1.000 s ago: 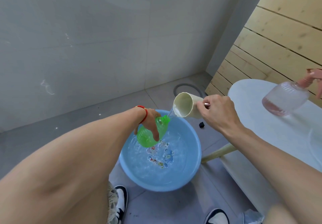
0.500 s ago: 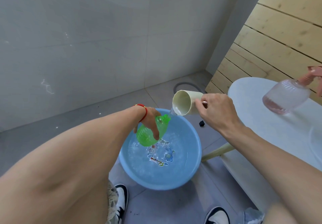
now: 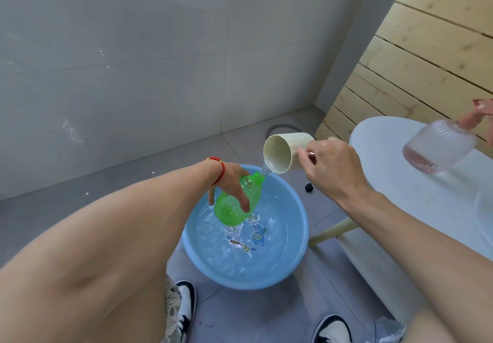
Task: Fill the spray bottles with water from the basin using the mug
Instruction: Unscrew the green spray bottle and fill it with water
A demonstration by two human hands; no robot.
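Observation:
My left hand (image 3: 231,182) grips a green spray bottle (image 3: 234,204) without its cap, tilted over a blue basin (image 3: 298,236) of water on the floor. A cream mug (image 3: 286,153) is tipped on its side in my right hand (image 3: 330,169), its rim just above the bottle's neck. A thin stream of water runs from the mug into the bottle's opening. A pink spray bottle (image 3: 440,150) with its trigger head on stands on the white table (image 3: 400,182) at the right.
Grey floor tiles and a grey tiled wall surround the basin. A small black object (image 3: 308,187) lies on the floor beside the basin. A wooden slatted wall rises behind the table. My shoes (image 3: 186,310) are close to the basin's near edge.
The mug has tipped a little further and risen slightly; water keeps pouring into the green bottle. The bottle and my left hand stay in place.

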